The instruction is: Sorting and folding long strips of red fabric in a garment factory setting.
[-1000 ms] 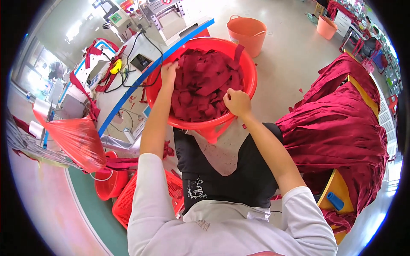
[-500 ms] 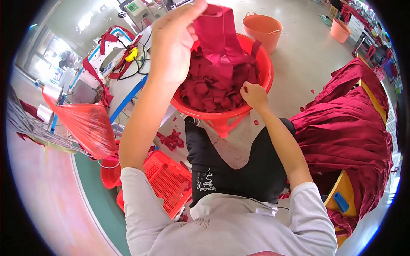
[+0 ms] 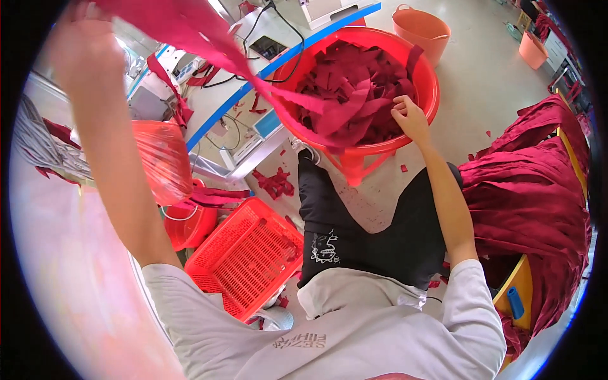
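My left hand, smeared by motion, is raised at the upper left. It is closed on a dark red fabric strip that stretches down to the right into a red plastic tub. Inside lies a heap of cut dark red fabric pieces. Over the tub's right side my right hand hovers by the heap, its fingers bent inward. Whether anything is between those fingers cannot be made out.
A worktable with a blue edge runs along the left of the tub. Below it sit a red slatted basket and a red bucket. Large piles of dark red fabric hang at the right. An orange tub stands behind.
My left hand has swung left, drawing the fabric strip out long from above the tub. My right hand remains over the tub's right side. The view has shifted left.
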Available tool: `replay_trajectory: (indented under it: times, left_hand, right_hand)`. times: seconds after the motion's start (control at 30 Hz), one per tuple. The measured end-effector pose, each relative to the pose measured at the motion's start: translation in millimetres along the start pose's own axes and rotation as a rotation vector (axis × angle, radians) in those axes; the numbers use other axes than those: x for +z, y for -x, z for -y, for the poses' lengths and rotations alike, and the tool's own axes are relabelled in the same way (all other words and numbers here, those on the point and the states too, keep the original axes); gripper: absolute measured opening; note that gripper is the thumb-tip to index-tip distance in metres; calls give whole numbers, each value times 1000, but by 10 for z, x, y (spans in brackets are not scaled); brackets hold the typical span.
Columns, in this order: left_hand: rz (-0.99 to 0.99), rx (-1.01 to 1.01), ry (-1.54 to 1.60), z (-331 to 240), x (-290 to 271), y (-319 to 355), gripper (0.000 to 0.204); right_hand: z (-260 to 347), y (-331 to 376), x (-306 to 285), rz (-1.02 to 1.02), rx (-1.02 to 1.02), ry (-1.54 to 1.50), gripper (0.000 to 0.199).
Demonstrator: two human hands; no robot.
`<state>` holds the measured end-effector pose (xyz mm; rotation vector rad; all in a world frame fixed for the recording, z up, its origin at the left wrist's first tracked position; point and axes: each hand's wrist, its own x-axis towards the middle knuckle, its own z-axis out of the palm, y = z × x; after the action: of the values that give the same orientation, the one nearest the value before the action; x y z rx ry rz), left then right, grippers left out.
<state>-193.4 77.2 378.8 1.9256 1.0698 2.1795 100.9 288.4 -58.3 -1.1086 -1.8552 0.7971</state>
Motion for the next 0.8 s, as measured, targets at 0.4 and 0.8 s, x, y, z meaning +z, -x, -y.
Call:
replay_trajectory:
  times: [0.4,0.8]
  left_hand:
    - [1,-481,22,237,925,856,36]
    - [334,-554,160,74,1403,977,19]
  right_hand:
    - [613,385,186,475,-444,33,50]
    - [1013,504,366,430,-420,-466,28]
